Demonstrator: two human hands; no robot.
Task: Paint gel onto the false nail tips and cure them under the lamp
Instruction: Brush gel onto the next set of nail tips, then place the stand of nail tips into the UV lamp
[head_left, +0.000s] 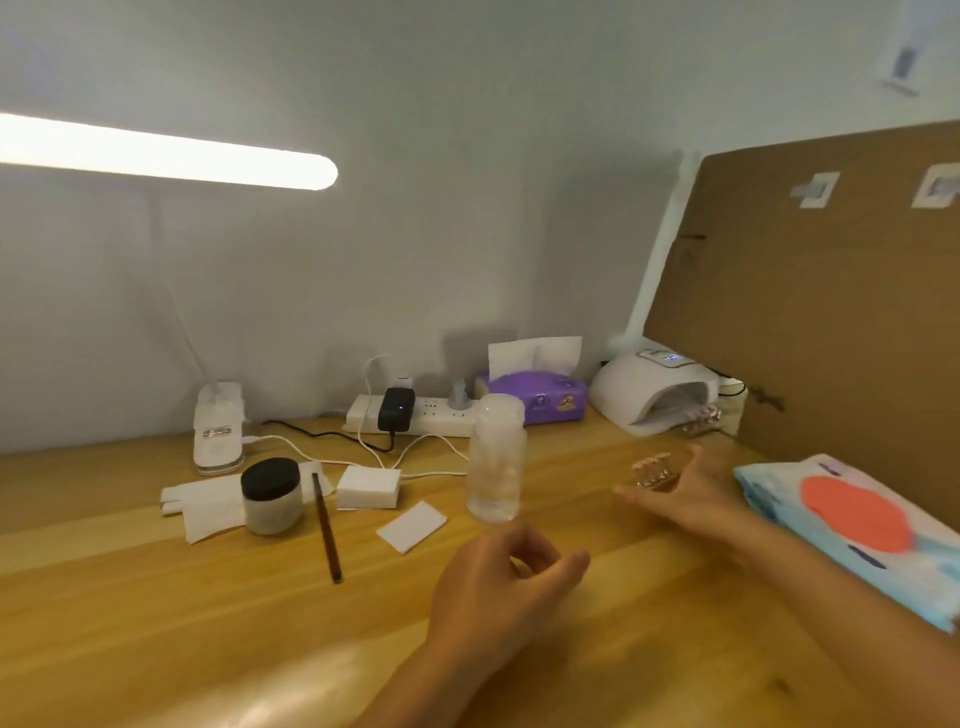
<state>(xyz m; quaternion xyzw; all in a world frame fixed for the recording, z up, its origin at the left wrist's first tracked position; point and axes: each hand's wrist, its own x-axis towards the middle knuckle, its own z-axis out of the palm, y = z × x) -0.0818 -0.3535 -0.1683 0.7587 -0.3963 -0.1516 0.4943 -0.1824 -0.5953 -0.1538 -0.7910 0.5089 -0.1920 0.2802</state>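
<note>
Light wooden table (208, 623), pretty cluttered along the back edge. At 10 o'clock there's a white desk-lamp base (218, 431). Just in front of it a frosted jar (271, 499) with a black lid sits on a white tissue (208, 512), and a dark brush (326, 530) lies right beside the jar. A stack of white pads (369, 487) and one loose pad (412, 526) sit closer to the middle, where a clear bottle (496, 467) stands upright. Power strip (436, 418) at 12, purple tissue box (540, 400) beside it, white curing lamp (639, 389) at 1. Little rack of nail tips (649, 470) at 2, and a blue-and-white pack (852, 514) with an orange circle at 3.
</note>
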